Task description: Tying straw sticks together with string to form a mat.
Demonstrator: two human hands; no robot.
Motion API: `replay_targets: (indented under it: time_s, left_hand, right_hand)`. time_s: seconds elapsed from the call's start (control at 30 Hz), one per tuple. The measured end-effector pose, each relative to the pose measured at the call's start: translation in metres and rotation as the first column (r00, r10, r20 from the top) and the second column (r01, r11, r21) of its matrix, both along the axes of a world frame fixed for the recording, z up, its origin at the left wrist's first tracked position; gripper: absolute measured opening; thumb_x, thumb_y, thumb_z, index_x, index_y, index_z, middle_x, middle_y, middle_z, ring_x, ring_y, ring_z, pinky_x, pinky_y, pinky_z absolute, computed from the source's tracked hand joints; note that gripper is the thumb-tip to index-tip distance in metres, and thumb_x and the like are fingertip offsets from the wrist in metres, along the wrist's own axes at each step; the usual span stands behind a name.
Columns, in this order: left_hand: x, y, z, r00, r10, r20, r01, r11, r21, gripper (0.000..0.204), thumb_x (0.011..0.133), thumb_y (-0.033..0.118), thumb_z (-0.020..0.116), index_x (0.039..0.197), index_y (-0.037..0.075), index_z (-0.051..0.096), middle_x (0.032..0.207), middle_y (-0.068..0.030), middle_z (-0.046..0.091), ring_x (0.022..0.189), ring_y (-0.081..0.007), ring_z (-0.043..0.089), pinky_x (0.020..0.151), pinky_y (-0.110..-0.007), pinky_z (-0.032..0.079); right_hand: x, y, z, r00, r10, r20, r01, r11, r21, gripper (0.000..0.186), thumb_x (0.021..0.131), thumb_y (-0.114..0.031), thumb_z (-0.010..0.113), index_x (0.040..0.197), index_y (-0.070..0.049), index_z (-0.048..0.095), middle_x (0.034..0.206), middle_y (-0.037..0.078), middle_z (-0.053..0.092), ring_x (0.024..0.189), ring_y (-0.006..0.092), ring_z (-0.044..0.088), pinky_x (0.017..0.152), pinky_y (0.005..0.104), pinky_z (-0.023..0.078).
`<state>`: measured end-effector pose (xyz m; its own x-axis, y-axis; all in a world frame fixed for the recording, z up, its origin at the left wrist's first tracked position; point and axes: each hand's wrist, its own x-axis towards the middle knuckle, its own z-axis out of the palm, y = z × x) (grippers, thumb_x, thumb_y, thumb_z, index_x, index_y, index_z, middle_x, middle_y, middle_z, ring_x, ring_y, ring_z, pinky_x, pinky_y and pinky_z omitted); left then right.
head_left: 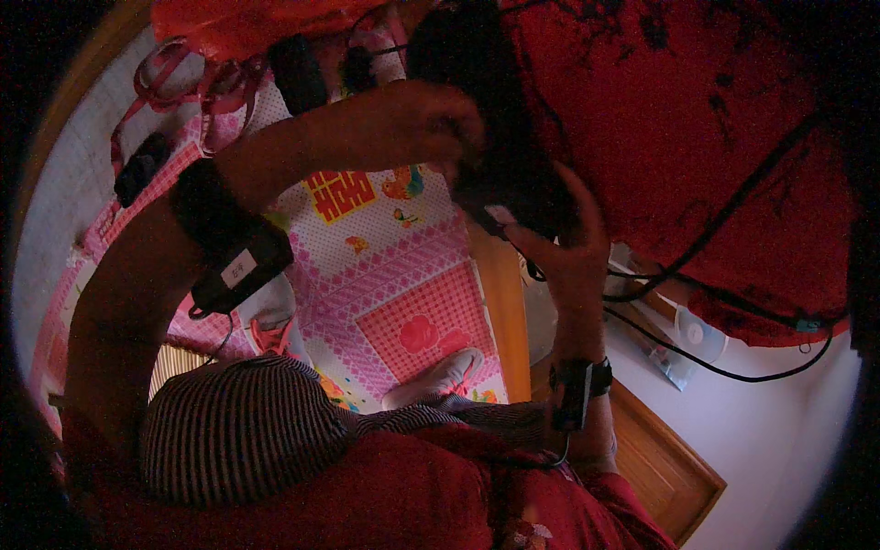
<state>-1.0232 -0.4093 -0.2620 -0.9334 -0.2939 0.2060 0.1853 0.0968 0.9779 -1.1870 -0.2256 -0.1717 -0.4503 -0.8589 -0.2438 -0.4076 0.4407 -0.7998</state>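
- Head view: the left forearm rises from the lower left, bends sharply at the elbow and crosses toward the upper middle, where the left hand (445, 128) meets a large, long, matte black object (507, 92).
- Left fingers are curled against the near side of that object; shadow hides their tips, so I cannot tell whether they grip it.
- From the lower edge, the right forearm runs almost straight up, and the right hand (582, 240) is closed around the object's lower right end, thumb on the near side and index finger along the right edge.
- This black object lies tilted between the two hands, beside a dark red cloth with black markings (632, 128); its surface is mostly lost in darkness, though a small pale label (500, 214) shows near the right thumb.
- Long, thin black cable (715, 249) loops across the red cloth, to the right of the right hand.
- Beyond the left hand, a bright red, glossy, crumpled plastic-like sheet (243, 32) lies at the top edge; whether it is a bag with contents cannot be told.
- Beneath the left arm spreads a pink-and-white patterned covering (367, 261).
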Motion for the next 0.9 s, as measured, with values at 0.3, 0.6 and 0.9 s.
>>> replay_targets:
  time_s: [0.3, 0.6, 0.9]
  left_hand:
    - [-0.001, -0.012, -0.006, 0.993, -0.115, 0.007, 0.115, 0.993, -0.034, 0.012, 0.085, 0.013, 0.055, 0.092, 0.004, 0.057, 0.079, -0.0064, 0.060, 0.073, -0.0143, 0.061, 0.066, -0.029, 0.050]
    - [-0.005, -0.007, -0.008, 0.983, -0.056, -0.174, -0.004, 0.945, -0.327, 0.014, 0.084, 0.015, 0.057, 0.092, 0.004, 0.057, 0.079, -0.0086, 0.059, 0.071, -0.0208, 0.061, 0.066, -0.034, 0.049]
    - [-0.001, 0.002, 0.001, 0.997, -0.072, 0.030, 0.072, 0.997, -0.010, 0.014, 0.086, 0.018, 0.056, 0.087, 0.005, 0.055, 0.075, -0.0076, 0.058, 0.065, -0.0143, 0.060, 0.061, -0.030, 0.050]
  right_hand:
    - [0.014, -0.008, 0.003, 0.996, -0.052, 0.079, 0.052, 0.999, 0.007, 0.073, 0.061, -0.017, 0.083, 0.125, -0.008, 0.049, 0.119, 0.013, 0.055, 0.108, 0.0246, 0.054, 0.091, 0.0364, 0.046]
    - [0.003, -0.003, -0.005, 0.963, 0.150, -0.223, -0.148, 0.989, 0.027, 0.076, 0.060, -0.001, 0.077, 0.128, -0.003, 0.045, 0.118, 0.014, 0.055, 0.105, 0.0227, 0.056, 0.091, 0.0342, 0.046]
    - [-0.006, 0.003, -0.008, 0.999, 0.032, -0.001, -0.032, 0.999, 0.005, 0.077, 0.056, -0.023, 0.086, 0.123, -0.007, 0.051, 0.119, 0.014, 0.056, 0.108, 0.0269, 0.055, 0.091, 0.0377, 0.045]
